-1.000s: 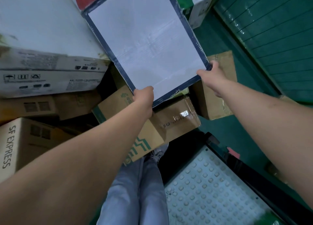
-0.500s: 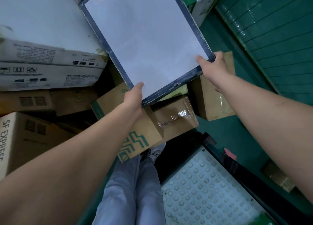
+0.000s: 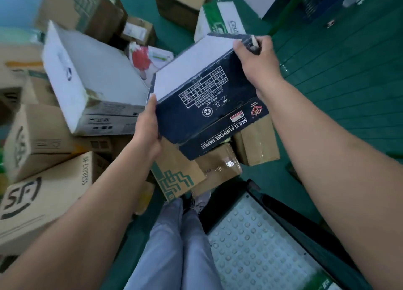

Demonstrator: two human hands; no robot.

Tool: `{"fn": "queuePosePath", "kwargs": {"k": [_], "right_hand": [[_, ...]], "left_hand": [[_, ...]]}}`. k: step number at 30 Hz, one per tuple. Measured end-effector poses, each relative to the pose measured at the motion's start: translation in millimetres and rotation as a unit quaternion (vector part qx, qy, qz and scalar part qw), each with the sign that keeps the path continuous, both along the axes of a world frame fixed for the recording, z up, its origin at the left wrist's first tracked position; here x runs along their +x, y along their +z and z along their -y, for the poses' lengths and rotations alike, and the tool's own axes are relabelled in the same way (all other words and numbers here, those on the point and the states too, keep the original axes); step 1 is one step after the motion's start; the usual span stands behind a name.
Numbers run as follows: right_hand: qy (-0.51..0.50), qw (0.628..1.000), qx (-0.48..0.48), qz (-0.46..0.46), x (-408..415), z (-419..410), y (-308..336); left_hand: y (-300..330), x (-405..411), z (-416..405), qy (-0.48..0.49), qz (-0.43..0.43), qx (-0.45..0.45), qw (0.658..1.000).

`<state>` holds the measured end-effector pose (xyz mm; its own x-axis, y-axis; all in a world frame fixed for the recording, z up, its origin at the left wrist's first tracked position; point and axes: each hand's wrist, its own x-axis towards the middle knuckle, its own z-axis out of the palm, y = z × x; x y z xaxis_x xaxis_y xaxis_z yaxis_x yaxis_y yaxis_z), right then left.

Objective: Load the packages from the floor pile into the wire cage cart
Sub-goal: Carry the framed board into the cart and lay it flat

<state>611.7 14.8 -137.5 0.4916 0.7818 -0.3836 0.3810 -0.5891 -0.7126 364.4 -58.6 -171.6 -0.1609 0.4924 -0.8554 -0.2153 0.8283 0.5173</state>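
Two hands on navy paper carton [image 3: 202,106], lifted above floor pile: left grip [image 3: 146,129] clasps near corner, right grip [image 3: 257,58] clamps far corner. Likely heavy, rigid; support beneath.

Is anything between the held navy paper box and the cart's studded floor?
Nothing visible. Both the left hand and right hand grip the navy paper box, lifted above the pile; the cart platform lies lower right, bare where shown.
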Motion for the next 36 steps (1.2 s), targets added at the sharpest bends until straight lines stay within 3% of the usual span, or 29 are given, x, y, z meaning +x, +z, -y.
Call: {"fn": "queuePosePath", "kwargs": {"k": [5,15,23,30,36], "right_hand": [[-0.042,0.999,0.002,-0.034,-13.7,61.1,100.3],[-0.16,0.974,0.001,-0.163,-44.4,210.8,221.8],[-0.251,0.945,-0.087,-0.19,-88.0,286.2,240.8],[-0.369,0.898,-0.095,-0.221,-118.3,346.5,222.7],[-0.502,0.821,-0.082,-0.26,-140.8,409.4,204.7]], "left_hand": [[101.8,-22.8,12.3,-0.002,-0.013,0.053,0.999],[243.0,-56.9,46.9,-0.203,-0.125,0.13,0.962],[272.2,-63.1,47.9,-0.343,-0.111,0.117,0.925],[257.1,-42.6,57.8,-0.469,-0.138,0.118,0.865],[232.3,-3.9,83.9,-0.574,-0.114,0.074,0.808]]}}
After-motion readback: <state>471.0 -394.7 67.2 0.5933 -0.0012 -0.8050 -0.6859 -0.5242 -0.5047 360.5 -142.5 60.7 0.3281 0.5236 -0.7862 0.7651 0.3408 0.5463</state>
